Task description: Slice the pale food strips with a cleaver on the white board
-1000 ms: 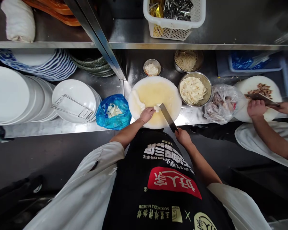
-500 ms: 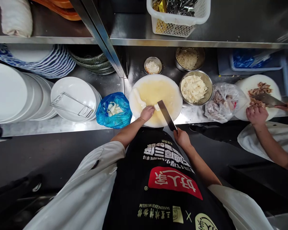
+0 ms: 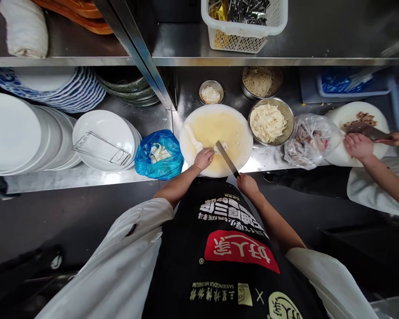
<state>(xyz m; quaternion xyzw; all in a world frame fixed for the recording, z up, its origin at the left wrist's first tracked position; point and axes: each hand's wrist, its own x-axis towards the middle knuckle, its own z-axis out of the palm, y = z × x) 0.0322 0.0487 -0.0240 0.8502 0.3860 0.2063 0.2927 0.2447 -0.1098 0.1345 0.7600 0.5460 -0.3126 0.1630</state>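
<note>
My right hand (image 3: 248, 184) is closed around the handle of a kitchen knife (image 3: 228, 160), its blade slanting over the round white cutting board (image 3: 241, 165). My left hand (image 3: 204, 158) rests on the board just left of the blade, fingers bunched at a piece of pale white food. Small white cut pieces (image 3: 223, 145) lie beside the blade tip. A longer white strip (image 3: 193, 136) of the same look curves along the board's left side. My fingertips partly hide the piece under them, and its exact kind is unclear.
Left of the board sits a blue plastic bag (image 3: 158, 155) of white pieces, then stacked plates (image 3: 103, 137). Steel bowls (image 3: 271, 122) stand to the right, near a clear bag of meat (image 3: 310, 141). A co-worker's hand (image 3: 359, 145) and cleaver (image 3: 365, 131) are farther right. A shelf (image 3: 312, 61) overhangs behind.
The knife has shifted slightly left and its blade is turned more edge-on, closer to my left hand. White pieces now show at its right side. The co-worker's cleaver has tilted.
</note>
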